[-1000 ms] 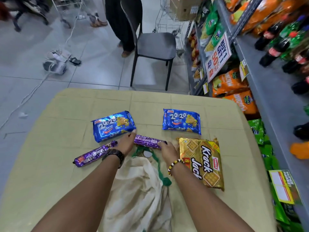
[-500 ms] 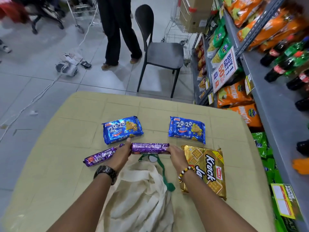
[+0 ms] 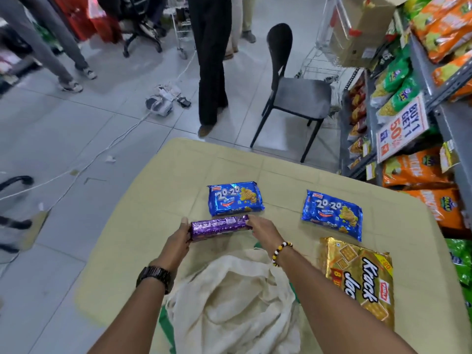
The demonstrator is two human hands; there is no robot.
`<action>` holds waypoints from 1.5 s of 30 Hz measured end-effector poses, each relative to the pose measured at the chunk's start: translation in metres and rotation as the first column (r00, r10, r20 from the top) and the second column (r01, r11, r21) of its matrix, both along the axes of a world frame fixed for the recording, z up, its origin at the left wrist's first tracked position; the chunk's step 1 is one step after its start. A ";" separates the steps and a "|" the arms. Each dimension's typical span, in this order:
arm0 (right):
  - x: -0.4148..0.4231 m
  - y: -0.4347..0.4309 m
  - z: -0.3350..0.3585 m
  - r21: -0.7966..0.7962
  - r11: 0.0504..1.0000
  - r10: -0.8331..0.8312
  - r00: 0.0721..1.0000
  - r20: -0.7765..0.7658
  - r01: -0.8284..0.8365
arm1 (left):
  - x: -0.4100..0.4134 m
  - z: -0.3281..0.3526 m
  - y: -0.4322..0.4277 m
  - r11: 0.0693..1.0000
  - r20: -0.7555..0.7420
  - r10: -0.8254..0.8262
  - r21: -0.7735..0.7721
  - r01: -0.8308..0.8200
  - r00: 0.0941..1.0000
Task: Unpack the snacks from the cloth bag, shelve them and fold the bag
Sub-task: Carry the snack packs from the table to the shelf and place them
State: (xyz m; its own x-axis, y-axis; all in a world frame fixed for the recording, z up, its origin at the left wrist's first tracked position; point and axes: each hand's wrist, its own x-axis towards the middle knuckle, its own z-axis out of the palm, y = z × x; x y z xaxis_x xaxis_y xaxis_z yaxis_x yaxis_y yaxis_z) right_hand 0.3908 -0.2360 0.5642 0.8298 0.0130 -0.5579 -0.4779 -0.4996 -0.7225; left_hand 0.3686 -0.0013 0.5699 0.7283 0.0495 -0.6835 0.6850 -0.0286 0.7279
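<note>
Two purple biscuit rolls lie side by side between my hands, just in front of a blue 20-20 pack. My left hand grips their left end and my right hand grips their right end. The cream cloth bag with green trim lies crumpled under my forearms. A second blue 20-20 pack sits further right, and a gold Krack Jack pack lies at the right, near me.
All of it rests on a yellow-covered table. Store shelves with chip bags run along the right. A black chair and a standing person are beyond the table. Cables and a device lie on the floor at left.
The purple roll that lay apart at the left is now gathered against the other one, and both hands hold the pair by its ends. The view has swung left.
</note>
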 end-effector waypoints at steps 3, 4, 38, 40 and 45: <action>0.010 0.012 -0.008 0.007 1.000 0.014 0.999 0.031 -0.014 | 0.000 -0.006 0.011 1.000 0.000 0.025 -0.008 -0.025 1.000; 0.012 0.013 -0.010 -0.001 1.000 0.009 0.999 0.042 -0.009 | 0.000 -0.008 0.012 1.000 0.001 0.025 -0.002 -0.025 1.000; 0.003 -0.220 0.006 0.018 0.830 -0.553 0.820 0.144 0.557 | 0.048 0.015 -0.160 0.857 0.266 -0.375 0.465 0.222 0.888; 0.001 -0.243 -0.001 -0.014 0.806 -0.586 0.802 0.119 0.591 | 0.057 0.008 -0.185 0.854 0.227 -0.422 0.425 0.301 0.878; -0.001 -0.288 -0.025 -0.037 0.745 -0.665 0.746 0.044 0.666 | 0.082 -0.006 -0.257 0.823 0.137 -0.526 0.331 0.462 0.839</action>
State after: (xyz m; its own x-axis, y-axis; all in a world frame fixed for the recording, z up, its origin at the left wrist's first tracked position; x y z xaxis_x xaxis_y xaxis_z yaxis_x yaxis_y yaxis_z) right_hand 0.3900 -0.5239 0.5394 0.6318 -0.5737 -0.5213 -0.6837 -0.0956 -0.7234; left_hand 0.4505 -0.2583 0.5644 0.8303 -0.1964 -0.5216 0.3525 -0.5399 0.7644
